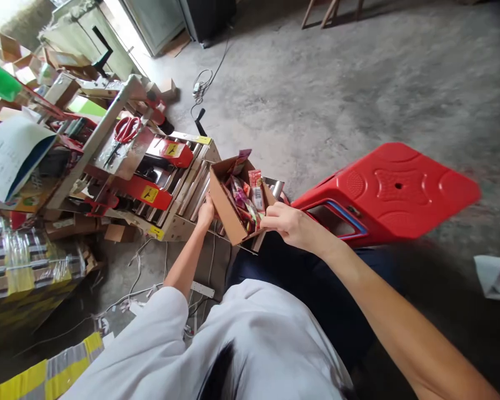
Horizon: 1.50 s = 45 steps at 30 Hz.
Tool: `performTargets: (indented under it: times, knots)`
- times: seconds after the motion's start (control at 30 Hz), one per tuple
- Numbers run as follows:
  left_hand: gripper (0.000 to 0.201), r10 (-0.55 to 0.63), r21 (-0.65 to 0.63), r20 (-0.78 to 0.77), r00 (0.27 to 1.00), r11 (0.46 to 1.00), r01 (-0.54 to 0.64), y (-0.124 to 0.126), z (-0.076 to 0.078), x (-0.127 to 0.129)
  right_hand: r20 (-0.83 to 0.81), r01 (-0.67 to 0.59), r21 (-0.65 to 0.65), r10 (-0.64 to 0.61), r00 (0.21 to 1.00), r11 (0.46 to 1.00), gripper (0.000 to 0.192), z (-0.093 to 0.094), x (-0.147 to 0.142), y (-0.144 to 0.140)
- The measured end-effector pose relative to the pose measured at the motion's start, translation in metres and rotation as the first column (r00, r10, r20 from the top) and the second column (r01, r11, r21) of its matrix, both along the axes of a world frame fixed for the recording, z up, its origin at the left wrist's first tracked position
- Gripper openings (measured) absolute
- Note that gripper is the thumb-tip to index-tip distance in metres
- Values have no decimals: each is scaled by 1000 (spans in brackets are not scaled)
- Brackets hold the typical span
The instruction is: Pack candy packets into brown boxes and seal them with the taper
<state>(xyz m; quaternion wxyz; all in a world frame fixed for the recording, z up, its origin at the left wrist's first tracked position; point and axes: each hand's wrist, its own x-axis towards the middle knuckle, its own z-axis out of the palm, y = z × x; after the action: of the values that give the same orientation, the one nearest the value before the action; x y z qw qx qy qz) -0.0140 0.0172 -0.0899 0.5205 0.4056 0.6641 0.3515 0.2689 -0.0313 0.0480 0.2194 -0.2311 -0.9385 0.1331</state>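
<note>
An open brown cardboard box (227, 208) rests on the near end of a roller machine (187, 191). It holds several colourful snack packets (250, 200), some sticking up above the rim. My left hand (206, 214) presses against the box's left side. My right hand (285, 222) sits at the box's right edge, fingers curled on the packets there.
A red plastic stool (391, 191) lies tipped on the concrete floor to the right. Red scissors (126, 129) lie on the machine's metal shelf. Stacked cartons (20, 266) and papers crowd the left. Cables (204, 83) trail across the floor behind the machine.
</note>
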Motion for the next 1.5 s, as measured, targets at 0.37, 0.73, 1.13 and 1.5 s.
performTargets:
  times: [0.37,0.73,1.13,1.5]
  knots:
    - [56,124,581,17,992,806,-110,13,84,-44,-138,195,6,-193,971,981,47,27,-20,-15]
    - [45,-299,517,-308,903,744,423,17,142,-28,178,286,-82,-268,947,955,48,-40,-116,35]
    - [24,-261,450,-405,876,778,439,42,133,-3,-394,221,-331,-347,851,917,31,-27,-82,26]
    - [11,192,589,-637,747,746,311,55,106,31,-68,293,-228,-316,946,928,28,-33,-84,46]
